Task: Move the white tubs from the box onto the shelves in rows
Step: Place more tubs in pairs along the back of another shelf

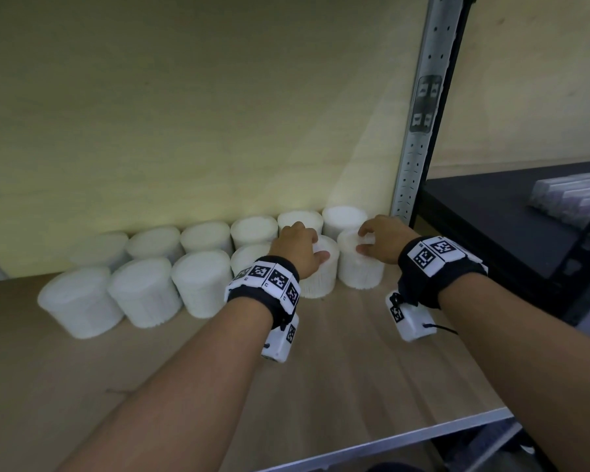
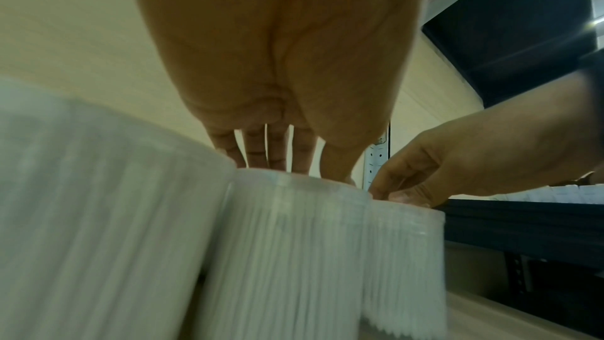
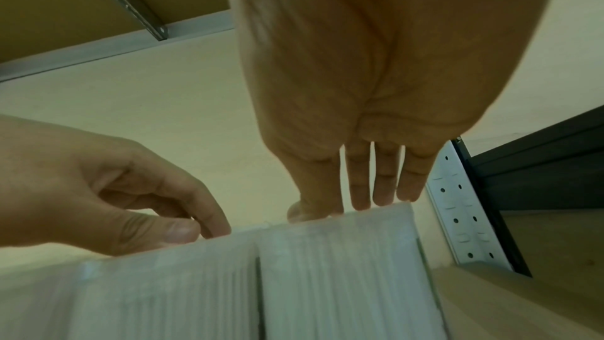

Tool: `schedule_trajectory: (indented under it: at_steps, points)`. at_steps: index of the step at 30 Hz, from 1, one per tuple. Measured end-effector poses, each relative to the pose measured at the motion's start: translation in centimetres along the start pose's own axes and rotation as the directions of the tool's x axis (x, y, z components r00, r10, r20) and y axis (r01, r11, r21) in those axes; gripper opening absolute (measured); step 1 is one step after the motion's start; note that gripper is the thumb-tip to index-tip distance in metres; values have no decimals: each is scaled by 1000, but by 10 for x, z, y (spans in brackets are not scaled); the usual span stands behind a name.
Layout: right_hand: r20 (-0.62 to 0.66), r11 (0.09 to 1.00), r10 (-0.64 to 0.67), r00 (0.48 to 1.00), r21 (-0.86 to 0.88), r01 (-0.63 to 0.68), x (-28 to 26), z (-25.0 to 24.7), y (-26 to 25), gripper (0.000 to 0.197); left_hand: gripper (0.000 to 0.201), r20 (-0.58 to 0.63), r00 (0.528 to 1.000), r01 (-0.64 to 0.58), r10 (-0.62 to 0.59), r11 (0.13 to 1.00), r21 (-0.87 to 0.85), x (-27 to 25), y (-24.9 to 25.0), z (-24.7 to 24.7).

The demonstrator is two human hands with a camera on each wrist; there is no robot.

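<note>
Two rows of white tubs stand on the wooden shelf (image 1: 355, 369): a back row (image 1: 205, 236) against the wall and a front row (image 1: 198, 284). My left hand (image 1: 304, 245) grips the top of a front-row tub (image 1: 317, 281), fingers and thumb curled over its lid (image 2: 287, 242). My right hand (image 1: 365, 239) grips the top of the neighbouring tub (image 1: 360, 270) at the row's right end, thumb and fingers on its rim (image 3: 336, 268). Both tubs stand upright on the board, side by side. No box is in view.
A perforated metal upright (image 1: 419, 131) bounds the shelf on the right, close to the end tub. Beyond it is a black shelf (image 1: 508, 216) carrying pale wrapped packs (image 1: 573, 195). Bare board lies in front of the tubs up to the metal front edge (image 1: 389, 441).
</note>
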State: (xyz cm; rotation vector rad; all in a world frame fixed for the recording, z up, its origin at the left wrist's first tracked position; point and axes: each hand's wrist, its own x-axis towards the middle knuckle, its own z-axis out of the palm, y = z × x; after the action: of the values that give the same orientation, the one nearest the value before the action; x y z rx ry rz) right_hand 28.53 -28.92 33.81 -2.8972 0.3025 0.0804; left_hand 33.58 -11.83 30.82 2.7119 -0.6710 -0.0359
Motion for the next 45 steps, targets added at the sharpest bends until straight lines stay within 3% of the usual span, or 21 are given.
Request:
schedule_trajectory:
  at_steps: [6,11,15,22,37,40,45]
  points:
    - [14,999,-41,999,35,40,1,-4,-1,37,49,-9,1000,1,-1,1000,-10,-1,0,0]
    - [-78,999,-11,997,48,15,4,-6,-5,44,49,-9,1000,5,-5,1000,-17,0,0,0]
    - [18,998,28,999,-53,-27,4,-2,-8,56,50,-9,1000,9,-9,1000,-14,-1,1,0]
    - [29,998,14,999,-69,-12,6,0,-7,56,49,-18,1000,9,-9,1000,-13,-2,2,0]
    - [35,999,-35,999,30,34,1,-10,-5,38,47,-21,1000,11,-11,1000,-9,-2,2,1]
    - [-9,999,5,1000,-33,-5,0,-10,-8,48,47,-20,1000,10,-10,1000,-11,-3,3,1]
    - [25,996,49,999,-81,-46,3,-2,-8,58,48,-20,1000,12,-12,1000,-17,-3,3,1]
